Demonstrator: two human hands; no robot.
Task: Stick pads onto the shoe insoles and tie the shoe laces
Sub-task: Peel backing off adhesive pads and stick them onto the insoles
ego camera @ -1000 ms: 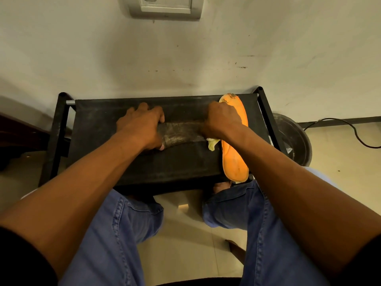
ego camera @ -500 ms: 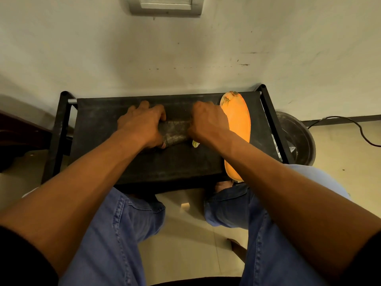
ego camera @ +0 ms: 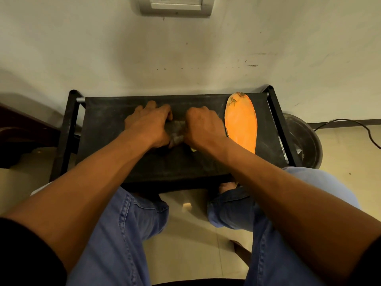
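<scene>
1. A black fabric-topped stool [ego camera: 115, 129] with a dark frame stands against a pale wall [ego camera: 206, 48]; both hands rest on its top.
2. A dark round bin [ego camera: 303, 141] sits on the floor to the right of the right hand, beyond the stool's frame, with a black cable [ego camera: 362, 129] trailing past it.
3. The person's legs in blue jeans [ego camera: 115, 234] lie below the hands, nearer the camera.
4. An orange insole [ego camera: 240, 122] lies flat on the stool just to the right of the right hand, its worn toe end pointing to the wall; its near end is hidden by the right forearm.
5. The left hand [ego camera: 149, 126] is knuckles up, its fingers curled down over the left part of a grey insole [ego camera: 176, 132], gripping it.
6. The right hand [ego camera: 203, 129] is just beside the left, its fingers curled over the right part of the same grey insole, holding it down against the stool.
7. Only a narrow strip of the grey insole shows between the two hands.
8. A small yellow-green piece [ego camera: 193, 149], possibly a pad, peeks out under the heel of the right hand.
</scene>
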